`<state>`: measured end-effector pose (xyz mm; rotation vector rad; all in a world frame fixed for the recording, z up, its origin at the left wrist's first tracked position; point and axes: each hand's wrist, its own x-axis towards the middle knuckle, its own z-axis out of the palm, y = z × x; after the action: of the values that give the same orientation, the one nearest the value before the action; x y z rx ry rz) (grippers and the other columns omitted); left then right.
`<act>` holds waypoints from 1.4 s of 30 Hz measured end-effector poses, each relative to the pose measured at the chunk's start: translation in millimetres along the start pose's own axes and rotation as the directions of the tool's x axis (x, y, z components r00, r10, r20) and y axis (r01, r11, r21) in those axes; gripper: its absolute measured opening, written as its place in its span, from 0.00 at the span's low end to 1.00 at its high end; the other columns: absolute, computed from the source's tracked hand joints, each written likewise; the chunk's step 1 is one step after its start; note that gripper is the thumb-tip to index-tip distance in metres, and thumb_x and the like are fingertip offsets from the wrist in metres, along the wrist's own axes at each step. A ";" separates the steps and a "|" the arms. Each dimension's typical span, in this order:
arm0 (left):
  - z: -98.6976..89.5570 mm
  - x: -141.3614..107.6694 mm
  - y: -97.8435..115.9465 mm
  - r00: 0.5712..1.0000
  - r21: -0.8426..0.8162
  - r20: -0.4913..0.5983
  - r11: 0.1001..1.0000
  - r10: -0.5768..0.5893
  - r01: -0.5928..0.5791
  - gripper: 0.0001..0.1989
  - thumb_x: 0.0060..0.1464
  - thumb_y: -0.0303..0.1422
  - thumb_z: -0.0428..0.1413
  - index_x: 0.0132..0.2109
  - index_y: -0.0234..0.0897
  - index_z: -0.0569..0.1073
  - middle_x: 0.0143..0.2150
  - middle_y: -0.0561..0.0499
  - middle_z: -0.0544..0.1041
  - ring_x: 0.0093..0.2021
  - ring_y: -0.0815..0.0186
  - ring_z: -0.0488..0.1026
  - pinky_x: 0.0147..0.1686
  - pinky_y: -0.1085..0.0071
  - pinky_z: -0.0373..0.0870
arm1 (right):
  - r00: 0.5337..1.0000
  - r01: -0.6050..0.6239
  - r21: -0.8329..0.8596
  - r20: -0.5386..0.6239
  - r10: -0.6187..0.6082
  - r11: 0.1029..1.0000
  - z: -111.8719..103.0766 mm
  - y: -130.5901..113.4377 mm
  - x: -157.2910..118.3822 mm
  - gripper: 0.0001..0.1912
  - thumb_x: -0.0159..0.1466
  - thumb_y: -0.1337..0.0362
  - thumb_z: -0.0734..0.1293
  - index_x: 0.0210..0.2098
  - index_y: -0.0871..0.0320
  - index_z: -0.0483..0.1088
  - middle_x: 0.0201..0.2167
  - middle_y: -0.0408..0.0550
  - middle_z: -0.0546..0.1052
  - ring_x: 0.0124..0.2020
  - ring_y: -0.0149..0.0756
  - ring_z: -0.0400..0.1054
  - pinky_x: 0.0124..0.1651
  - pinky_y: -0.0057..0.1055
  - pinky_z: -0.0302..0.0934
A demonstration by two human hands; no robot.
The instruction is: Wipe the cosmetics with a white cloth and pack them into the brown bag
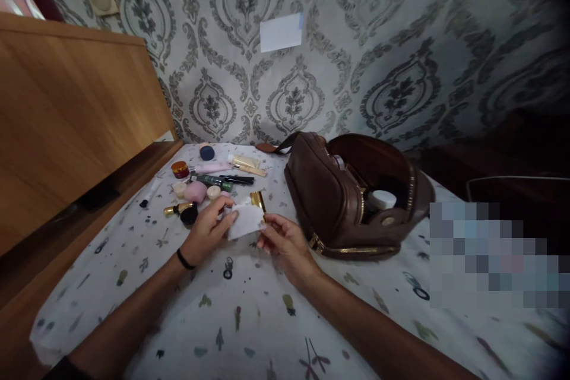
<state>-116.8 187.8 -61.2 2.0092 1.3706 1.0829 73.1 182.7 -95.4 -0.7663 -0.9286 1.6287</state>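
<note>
A white piece of paper or tissue is held up over the patterned sheet between my two hands. My left hand, with a black band at the wrist, pinches its left edge between thumb and fingers. At the opposite edge, my right hand is closed on the paper with its thumb and fingertips. Just behind the paper stands out a shiny gold tube; its lower part is hidden, and I cannot tell whether my right fingers touch it. Close beyond my left hand are a pink rounded item and a round black item.
On the right sits an open brown bag holding a white-lidded container. Several cosmetics lie at the back left, among them an amber jar, a dark blue lid and a cream tube. A wooden cabinet borders the left.
</note>
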 end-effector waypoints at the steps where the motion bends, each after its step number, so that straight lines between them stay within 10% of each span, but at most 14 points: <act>1: 6.0 -2.0 0.2 1.000 -0.053 -0.003 0.998 -0.024 0.024 0.13 0.62 0.43 0.51 0.45 0.39 0.67 0.36 0.52 0.69 0.32 0.66 0.66 0.29 0.72 0.65 | 1.000 0.006 -0.009 0.007 -0.006 1.000 0.1 0.2 0.2 0.24 0.49 0.53 0.78 0.38 0.60 0.73 0.21 0.39 0.73 0.19 0.27 0.66 0.21 0.23 0.56; 10: 34.2 -12.9 -1.8 0.993 -0.319 0.078 0.942 -0.088 0.108 0.31 0.58 0.44 0.58 0.62 0.40 0.55 0.48 0.45 0.70 0.39 0.62 0.71 0.35 0.68 0.70 | 0.983 0.044 -0.181 0.183 -0.010 0.983 5.3 -4.2 -3.6 0.17 0.55 0.53 0.74 0.34 0.58 0.69 0.21 0.39 0.72 0.19 0.27 0.65 0.20 0.23 0.56; 25: 24.3 -10.4 2.2 0.995 -0.142 -0.093 0.989 -0.043 0.029 0.14 0.65 0.43 0.49 0.48 0.36 0.66 0.34 0.53 0.69 0.32 0.67 0.65 0.33 0.71 0.62 | 0.941 0.104 -0.345 0.339 0.021 0.933 0.8 -3.6 -4.3 0.21 0.61 0.47 0.69 0.37 0.60 0.71 0.20 0.39 0.69 0.20 0.27 0.61 0.23 0.25 0.56; 38: 18.4 0.3 -11.3 0.925 -0.219 -0.358 0.975 -0.122 0.044 0.13 0.60 0.42 0.53 0.45 0.37 0.68 0.35 0.52 0.69 0.32 0.67 0.66 0.31 0.73 0.65 | 0.988 0.028 -0.188 0.155 0.002 0.982 -2.7 -1.4 -3.6 0.23 0.57 0.51 0.73 0.44 0.62 0.72 0.23 0.43 0.75 0.23 0.29 0.65 0.27 0.27 0.59; 42: 21.5 -3.8 -9.6 0.966 -0.260 -0.209 0.961 -0.150 0.093 0.16 0.59 0.41 0.55 0.51 0.38 0.66 0.35 0.53 0.69 0.30 0.69 0.66 0.28 0.75 0.66 | 0.985 0.052 -0.143 0.169 -0.028 0.988 -0.6 -0.3 -4.5 0.24 0.56 0.52 0.75 0.46 0.59 0.71 0.30 0.43 0.74 0.24 0.30 0.69 0.25 0.27 0.61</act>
<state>-105.2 189.0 -82.0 1.6405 1.3715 1.3857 74.8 178.4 -95.4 -0.7140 -1.1868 1.6203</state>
